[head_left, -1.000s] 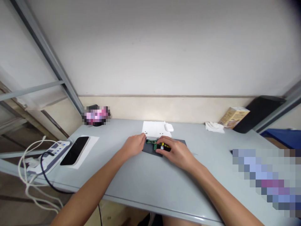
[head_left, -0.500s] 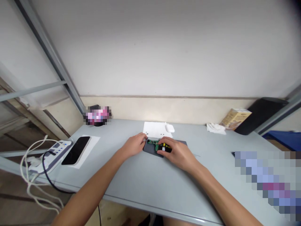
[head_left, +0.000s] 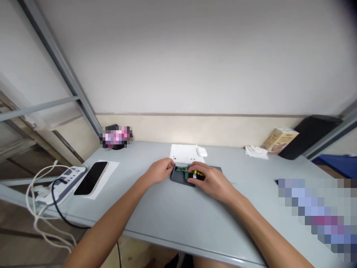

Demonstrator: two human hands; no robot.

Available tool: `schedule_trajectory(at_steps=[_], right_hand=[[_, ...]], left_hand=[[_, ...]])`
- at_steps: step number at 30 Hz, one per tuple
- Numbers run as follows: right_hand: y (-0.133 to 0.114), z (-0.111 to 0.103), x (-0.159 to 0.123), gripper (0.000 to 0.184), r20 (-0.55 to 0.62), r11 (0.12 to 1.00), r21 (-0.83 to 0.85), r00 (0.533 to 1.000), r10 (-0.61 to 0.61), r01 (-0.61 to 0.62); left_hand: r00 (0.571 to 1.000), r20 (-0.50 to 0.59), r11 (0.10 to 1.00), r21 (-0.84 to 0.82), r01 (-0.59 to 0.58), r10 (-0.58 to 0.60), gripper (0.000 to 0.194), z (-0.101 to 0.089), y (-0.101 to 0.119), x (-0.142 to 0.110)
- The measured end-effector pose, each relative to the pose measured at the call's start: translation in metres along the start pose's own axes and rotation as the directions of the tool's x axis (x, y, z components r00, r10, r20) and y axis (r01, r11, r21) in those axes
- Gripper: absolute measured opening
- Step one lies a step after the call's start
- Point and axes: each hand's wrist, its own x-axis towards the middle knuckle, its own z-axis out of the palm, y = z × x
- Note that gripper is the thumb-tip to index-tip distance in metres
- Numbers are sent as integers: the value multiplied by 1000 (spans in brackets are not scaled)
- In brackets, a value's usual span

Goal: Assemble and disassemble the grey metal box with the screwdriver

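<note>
A flat dark grey panel (head_left: 180, 178) lies on the desk between my hands. On it rests a green circuit board (head_left: 182, 169), joined to or lying beside a black part (head_left: 198, 176) with yellow spots and a small white label. My right hand (head_left: 213, 180) curls over this black part from the right, thumb at the near side and fingers at the far side. Beside the panel's left end is my left hand (head_left: 161, 172), its fingers pinched together near the corner; what they hold is too small to make out.
Behind the panel lies white paper (head_left: 182, 150) with several tiny dark pieces and a white earbud case (head_left: 202, 152). At left are a phone (head_left: 91, 178) and a power strip (head_left: 65, 184) with cables. A carton (head_left: 280, 141) and crumpled tissue (head_left: 256, 151) stand at back right.
Both hands stay almost where they were. The board and black part have shifted barely, if at all, under my right hand.
</note>
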Motion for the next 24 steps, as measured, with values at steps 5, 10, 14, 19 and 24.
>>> schedule_trajectory(at_steps=[5, 10, 14, 19, 24], right_hand=[[-2, -2, 1, 12, -31, 999, 31, 999, 11, -10], [-3, -3, 0, 10, -51, 999, 40, 998, 36, -34], [-2, -2, -1, 12, -60, 1000, -10, 998, 9, -9], [-2, -1, -1, 11, -67, 999, -50, 998, -13, 9], [-2, 0, 1, 10, -34, 996, -84, 999, -3, 1]], left_hand=[[1000, 3, 1000, -17, -15, 15, 19, -1, -1, 0], [999, -2, 999, -25, -35, 35, 23, 1, -3, 0], [998, -8, 998, -25, -63, 63, 23, 3, -5, 1], [998, -15, 997, -24, -68, 68, 22, 3, -5, 2], [999, -11, 999, -26, -46, 46, 21, 1, -3, 0]])
